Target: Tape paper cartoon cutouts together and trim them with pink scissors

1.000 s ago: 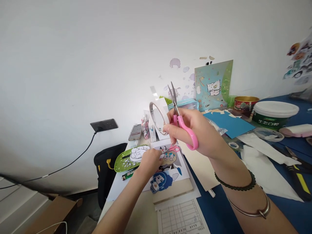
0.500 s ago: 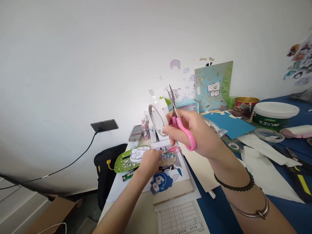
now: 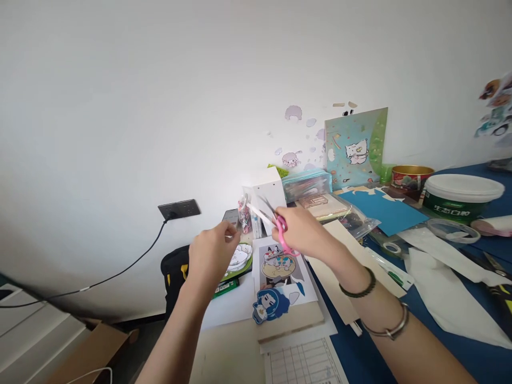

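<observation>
Head view: scissors (image 3: 282,232) inside right grip (image 3: 304,229)

Pale wall (image 3: 120,106) above blue tabletop (image 3: 364,362)

Single head-worn cam, first-person view: sits above the near table edge, faces forward and tilted down. Wide field. Plain white wall (image 3: 120,106) fills roughly the upper half, met close to square-on; cream and dark-blue tabletop (image 3: 228,352) runs from the bottom edge back to it. Left hand (image 3: 210,253) and right hand (image 3: 298,226) are near the lens, around mid-frame, forearms cut by the bottom edge. Nearest paper: white printed form with a grid (image 3: 306,360), also cut there. Lower left, the view drops past the table side to a brown cardboard box (image 3: 96,346) on the floor.
</observation>
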The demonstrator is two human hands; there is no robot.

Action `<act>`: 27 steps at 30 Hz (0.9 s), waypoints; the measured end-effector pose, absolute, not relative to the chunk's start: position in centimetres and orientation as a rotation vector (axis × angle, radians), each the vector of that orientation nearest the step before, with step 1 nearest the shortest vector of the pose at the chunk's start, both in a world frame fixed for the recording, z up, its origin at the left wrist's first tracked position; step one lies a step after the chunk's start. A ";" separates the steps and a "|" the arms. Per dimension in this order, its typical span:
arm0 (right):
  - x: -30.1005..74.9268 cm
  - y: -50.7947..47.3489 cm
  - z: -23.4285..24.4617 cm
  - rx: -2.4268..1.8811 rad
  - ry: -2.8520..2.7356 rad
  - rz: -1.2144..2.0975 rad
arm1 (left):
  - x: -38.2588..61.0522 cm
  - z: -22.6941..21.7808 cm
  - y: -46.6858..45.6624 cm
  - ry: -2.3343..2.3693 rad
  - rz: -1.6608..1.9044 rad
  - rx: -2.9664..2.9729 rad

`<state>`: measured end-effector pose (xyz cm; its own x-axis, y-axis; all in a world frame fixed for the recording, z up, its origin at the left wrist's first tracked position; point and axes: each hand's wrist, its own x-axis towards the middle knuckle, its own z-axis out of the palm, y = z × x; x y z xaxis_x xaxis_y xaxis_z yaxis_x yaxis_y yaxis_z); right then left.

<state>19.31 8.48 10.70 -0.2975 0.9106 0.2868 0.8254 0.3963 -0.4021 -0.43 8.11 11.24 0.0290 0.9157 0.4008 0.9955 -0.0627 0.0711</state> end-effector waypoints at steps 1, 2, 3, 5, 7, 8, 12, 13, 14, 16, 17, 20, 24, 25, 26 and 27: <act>18.7 9.0 10.0 -1.537 -2.216 0.214 | -0.7 11.6 7.9 -1.985 -0.608 -2.039; 18.1 9.5 9.3 -1.580 -2.257 0.202 | -0.9 11.9 7.7 -1.986 -0.717 -2.007; 17.5 9.8 8.6 -1.618 -2.304 0.196 | -1.1 12.2 7.5 -1.982 -0.836 -1.982; 16.6 10.2 7.5 -1.678 -2.410 0.208 | -1.4 12.5 7.1 -1.955 -1.070 -1.963; 16.0 10.3 6.5 -1.720 -2.514 0.233 | -1.6 12.7 6.7 -1.923 -1.252 -1.992; 15.8 10.2 6.1 -1.733 -2.560 0.247 | -1.7 12.7 6.6 -1.903 -1.331 -2.015; 15.5 10.4 5.0 -1.741 -2.655 0.273 | -1.9 12.6 6.3 -1.888 -1.461 -2.067; 15.5 10.4 4.9 -1.733 -2.657 0.271 | -1.9 12.6 6.2 -1.898 -1.463 -2.066; 15.5 10.5 4.9 -1.720 -2.650 0.263 | -2.0 12.5 6.2 -1.905 -1.461 -2.061; 15.8 10.6 5.3 -1.685 -2.617 0.243 | -2.1 12.6 6.1 -1.903 -1.456 -2.055; 16.0 10.6 5.6 -1.666 -2.594 0.232 | -2.1 12.6 6.1 -1.894 -1.463 -2.056; 16.6 10.6 6.6 -1.633 -2.532 0.225 | -2.0 12.8 5.9 -1.854 -1.561 -2.095; 17.6 11.0 6.8 -1.687 -2.502 0.309 | -1.6 13.0 5.6 -1.806 -1.764 -2.203; 17.8 11.2 6.5 -1.721 -2.502 0.345 | -1.5 13.1 5.5 -1.798 -1.799 -2.232; 18.1 11.5 6.2 -1.759 -2.504 0.383 | -1.5 13.2 5.4 -1.794 -1.820 -2.259; 18.3 11.7 5.9 -1.796 -2.504 0.421 | -1.5 13.3 5.3 -1.796 -1.826 -2.286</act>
